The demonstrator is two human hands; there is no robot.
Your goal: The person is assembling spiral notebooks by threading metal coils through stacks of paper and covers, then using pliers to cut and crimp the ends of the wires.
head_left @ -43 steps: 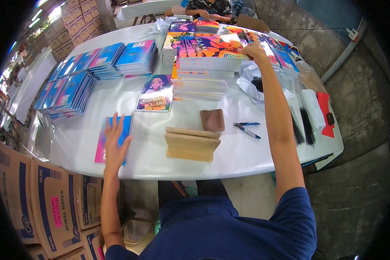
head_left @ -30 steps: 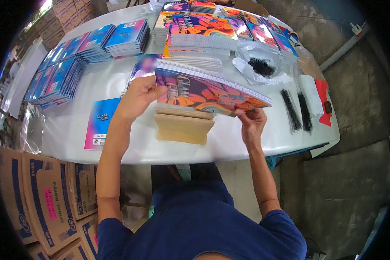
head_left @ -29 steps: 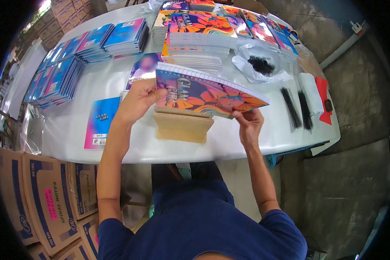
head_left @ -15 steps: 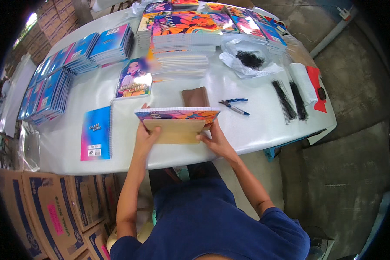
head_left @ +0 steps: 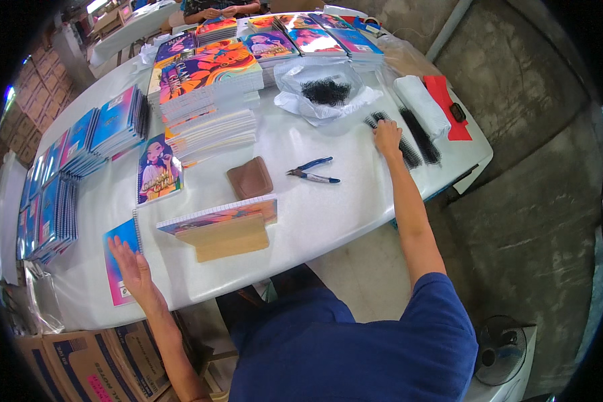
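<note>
My left hand point(head_left: 135, 271), palm down with fingers stretched out, is over a blue and pink spiral notebook point(head_left: 124, 234) at the left front of the table. At the right, my right hand point(head_left: 386, 139) has its fingers bent down onto a row of black spiral binding coils point(head_left: 410, 155). Between my hands an unbound notebook point(head_left: 228, 216), pages and colourful cover, stands on its edge against a tan board point(head_left: 231, 240). Just behind it lie a brown pad point(head_left: 250, 178) and blue-handled cutting pliers point(head_left: 315, 171).
Stacks of blue notebooks point(head_left: 63, 208) line the left side. Tall piles of colourful covers and pages point(head_left: 211, 77) stand farther back. White paper point(head_left: 291, 107) holds loose black scraps. A second coil bundle point(head_left: 422, 137) lies by a white roll point(head_left: 422, 106). Another person's hands point(head_left: 221, 12) show beyond the table.
Both hands have let go of the unbound notebook, which now stands alone. My left hand went left over the blue notebook; my right reached to the coils. The view has shifted.
</note>
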